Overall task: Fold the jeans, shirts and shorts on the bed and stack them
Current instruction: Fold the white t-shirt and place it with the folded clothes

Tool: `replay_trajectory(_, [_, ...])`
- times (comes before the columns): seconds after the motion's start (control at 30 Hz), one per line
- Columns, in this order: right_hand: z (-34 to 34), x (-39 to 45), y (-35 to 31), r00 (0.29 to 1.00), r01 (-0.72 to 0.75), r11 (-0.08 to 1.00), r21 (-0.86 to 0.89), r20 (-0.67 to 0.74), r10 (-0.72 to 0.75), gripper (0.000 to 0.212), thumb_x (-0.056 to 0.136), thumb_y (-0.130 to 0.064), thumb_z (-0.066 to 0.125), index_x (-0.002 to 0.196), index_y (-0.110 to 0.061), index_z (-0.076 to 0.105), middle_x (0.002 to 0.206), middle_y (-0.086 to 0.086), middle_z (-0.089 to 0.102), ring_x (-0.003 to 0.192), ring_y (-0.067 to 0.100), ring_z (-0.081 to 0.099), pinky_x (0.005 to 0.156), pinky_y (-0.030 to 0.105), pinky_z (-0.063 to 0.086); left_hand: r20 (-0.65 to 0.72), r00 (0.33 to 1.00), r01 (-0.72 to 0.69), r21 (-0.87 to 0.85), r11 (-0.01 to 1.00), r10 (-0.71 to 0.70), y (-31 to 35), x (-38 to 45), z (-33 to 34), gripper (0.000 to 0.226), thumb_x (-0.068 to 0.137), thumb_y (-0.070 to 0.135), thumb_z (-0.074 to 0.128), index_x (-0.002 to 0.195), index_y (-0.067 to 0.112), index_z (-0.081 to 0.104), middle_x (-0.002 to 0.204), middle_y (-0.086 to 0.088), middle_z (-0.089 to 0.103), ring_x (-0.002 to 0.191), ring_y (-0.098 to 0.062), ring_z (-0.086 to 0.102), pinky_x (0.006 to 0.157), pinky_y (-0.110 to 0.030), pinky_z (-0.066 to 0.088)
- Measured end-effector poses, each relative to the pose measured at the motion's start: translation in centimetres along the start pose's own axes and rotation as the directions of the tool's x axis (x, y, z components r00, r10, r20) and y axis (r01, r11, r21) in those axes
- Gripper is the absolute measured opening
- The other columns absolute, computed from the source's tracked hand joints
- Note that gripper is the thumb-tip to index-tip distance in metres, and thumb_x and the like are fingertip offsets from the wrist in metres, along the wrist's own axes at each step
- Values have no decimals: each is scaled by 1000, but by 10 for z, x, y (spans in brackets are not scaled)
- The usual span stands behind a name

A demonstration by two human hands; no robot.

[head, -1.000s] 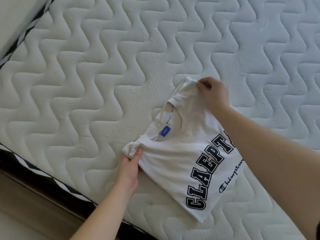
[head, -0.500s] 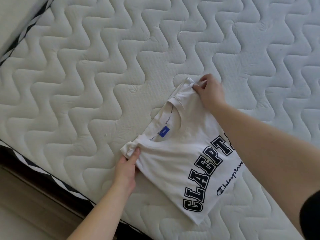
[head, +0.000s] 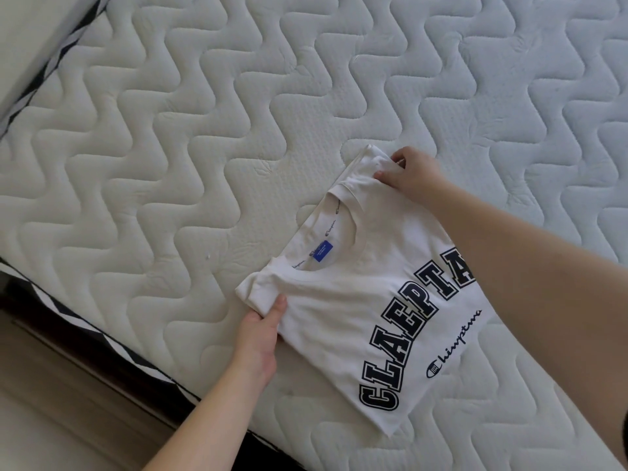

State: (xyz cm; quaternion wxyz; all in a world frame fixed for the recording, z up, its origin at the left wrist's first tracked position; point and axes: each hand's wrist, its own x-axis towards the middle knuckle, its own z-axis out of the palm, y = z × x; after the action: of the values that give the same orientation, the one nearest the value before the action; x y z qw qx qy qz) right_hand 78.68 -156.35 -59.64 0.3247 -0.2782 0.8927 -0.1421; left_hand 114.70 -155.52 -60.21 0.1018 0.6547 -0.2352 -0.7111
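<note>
Left hand (head: 260, 338): thumb and fingers pinch the near shoulder corner of the folded white T-shirt (head: 356, 307).
Right hand (head: 413, 173): fingers pinch the far shoulder corner.
Mattress (head: 204, 147): under the shirt.

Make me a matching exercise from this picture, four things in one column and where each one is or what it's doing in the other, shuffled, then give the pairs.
Things:
1. left hand
2. right hand
3. blue neck label
4. white T-shirt

Descriptions:
A. lies folded on the quilted mattress
B. pinches the shirt's far shoulder corner
C. sits inside the collar
D. grips the shirt's near shoulder corner, thumb on top

Pairs: 1-D, 2-B, 3-C, 4-A
</note>
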Motion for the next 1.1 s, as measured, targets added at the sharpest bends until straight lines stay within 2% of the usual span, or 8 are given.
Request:
replay_trajectory(0.13, [-7, 1, -7, 996, 15, 998, -60, 90, -9, 39, 88, -46, 64, 67, -15, 51, 65, 1, 49, 63, 19, 48, 51, 30, 30, -35, 999, -31, 5, 1000, 31, 1, -2, 4, 14, 86, 25, 72, 99, 19, 70, 99, 1, 76, 96, -17, 70, 88, -37, 52])
replay_trajectory(0.27, [-12, -9, 1, 996, 78, 995, 66, -42, -75, 33, 94, -38, 60, 90, -7, 52, 78, 8, 53, 76, 25, 49, 62, 33, 33, -81, 992, -99, 11, 995, 99, 4, -9, 4, 10, 89, 28, 69, 96, 20, 70, 97, 0, 76, 91, -17, 72, 83, -35, 54])
replay_trajectory(0.37, [-26, -26, 15, 989, 110, 986, 125, -116, -96, 35, 95, -42, 58, 86, -9, 47, 70, 1, 47, 71, 24, 46, 59, 34, 27, -86, 983, -160, 13, 987, 161, 12, -17, 4, 9, 90, 27, 68, 94, 19, 70, 93, 0, 77, 89, -16, 72, 83, -35, 54])
replay_trajectory(0.47, [-46, -50, 32, 987, 91, 967, 237, -147, -56, 30, 93, -44, 59, 84, -15, 59, 71, -3, 57, 69, 17, 52, 59, 29, 37, -53, 978, -202, -15, 979, 201, 22, -31, 8, 14, 89, 27, 69, 98, 17, 69, 97, -2, 76, 93, -17, 71, 82, -33, 54])
replay_trajectory(0.63, [-77, -113, 62, 989, 35, 852, 522, -142, 47, 41, 83, -51, 61, 85, -11, 67, 79, 7, 61, 75, 20, 54, 69, 40, 42, 71, 961, -270, 25, 962, 268, 47, -59, 13, 23, 71, 39, 75, 86, 21, 76, 97, -3, 76, 91, -18, 73, 79, -32, 55])
replay_trajectory(0.7, [-91, -146, 69, 979, 50, 801, 596, -188, 79, 46, 80, -51, 61, 86, -6, 67, 79, 8, 59, 74, 19, 52, 69, 41, 41, 120, 934, -350, 105, 931, 337, 62, -73, 15, 25, 67, 47, 77, 85, 30, 77, 97, -2, 76, 92, -18, 73, 79, -32, 55])
replay_trajectory(0.83, [-119, -220, 78, 948, 77, 738, 671, -278, 154, 36, 79, -56, 60, 80, -21, 70, 74, -6, 64, 69, 10, 55, 65, 31, 45, 234, 845, -525, 198, 828, 480, 96, -109, 23, 18, 81, 51, 72, 89, 35, 75, 99, 5, 76, 95, -11, 71, 73, -19, 54])
replay_trajectory(1.1, [-159, -397, 94, 870, 189, 643, 742, -430, 241, 27, 95, -44, 57, 87, -24, 73, 74, -15, 68, 68, -1, 59, 60, 13, 48, 487, 699, -700, 313, 642, 524, 136, -249, 38, 16, 95, 44, 58, 90, 49, 73, 101, 20, 73, 95, 5, 66, 71, -6, 48])
